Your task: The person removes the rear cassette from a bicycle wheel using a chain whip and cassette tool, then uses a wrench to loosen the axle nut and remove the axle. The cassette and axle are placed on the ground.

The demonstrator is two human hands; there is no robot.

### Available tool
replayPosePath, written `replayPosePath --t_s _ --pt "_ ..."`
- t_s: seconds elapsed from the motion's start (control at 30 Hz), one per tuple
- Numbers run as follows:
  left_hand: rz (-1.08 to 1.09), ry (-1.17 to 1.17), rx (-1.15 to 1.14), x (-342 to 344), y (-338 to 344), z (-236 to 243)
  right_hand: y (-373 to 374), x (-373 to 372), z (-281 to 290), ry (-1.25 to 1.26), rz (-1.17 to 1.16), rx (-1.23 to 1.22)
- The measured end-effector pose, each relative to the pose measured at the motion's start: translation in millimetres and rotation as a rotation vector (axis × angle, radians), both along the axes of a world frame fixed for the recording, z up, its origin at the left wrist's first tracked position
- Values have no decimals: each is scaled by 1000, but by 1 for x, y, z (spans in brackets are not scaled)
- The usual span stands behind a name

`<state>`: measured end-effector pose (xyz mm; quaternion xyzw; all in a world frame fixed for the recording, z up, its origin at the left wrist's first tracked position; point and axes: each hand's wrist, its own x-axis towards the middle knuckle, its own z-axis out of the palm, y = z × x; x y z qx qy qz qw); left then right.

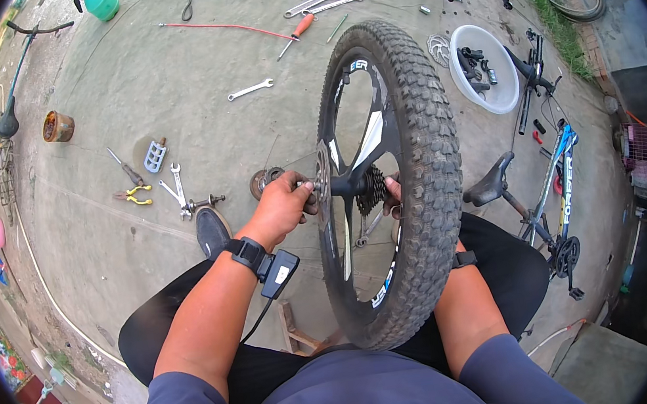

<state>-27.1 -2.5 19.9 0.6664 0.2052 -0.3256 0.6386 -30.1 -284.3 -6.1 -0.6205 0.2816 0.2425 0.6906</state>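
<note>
A bicycle wheel (424, 127) with a knobby black tyre and black-and-white spokes stands upright before me, between my arms. My left hand (282, 204) is closed, its fingertips pinched at the axle end beside the disc brake rotor (323, 176). On the opposite side, my right hand (393, 196) shows only a few bent fingers next to the cassette (372, 191); the tyre and rim hide the rest. What those fingers grip cannot be made out. Greasy round metal parts (264, 181) lie on the ground just beyond my left hand.
Left on the ground are pliers (133, 195), a pedal (155, 156), spanners (178, 193) and a rusty can (58, 126). Ahead lie a spanner (251, 90) and screwdriver (296, 35). To the right are a white basin (485, 68) of parts, a saddle (489, 181) and a blue bicycle frame (562, 175).
</note>
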Motion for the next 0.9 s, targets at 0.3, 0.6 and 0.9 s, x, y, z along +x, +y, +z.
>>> replayPosePath --t_s 0.3,0.6,0.9 --pt "95 -7 -37 -7 -4 -7 17 -3 24 24 -78 11" --pt "73 -28 2 -14 -7 -5 16 -2 15 52 -118 9" --pt "6 -130 -14 -14 5 -5 12 -12 -34 -80 -219 -85"
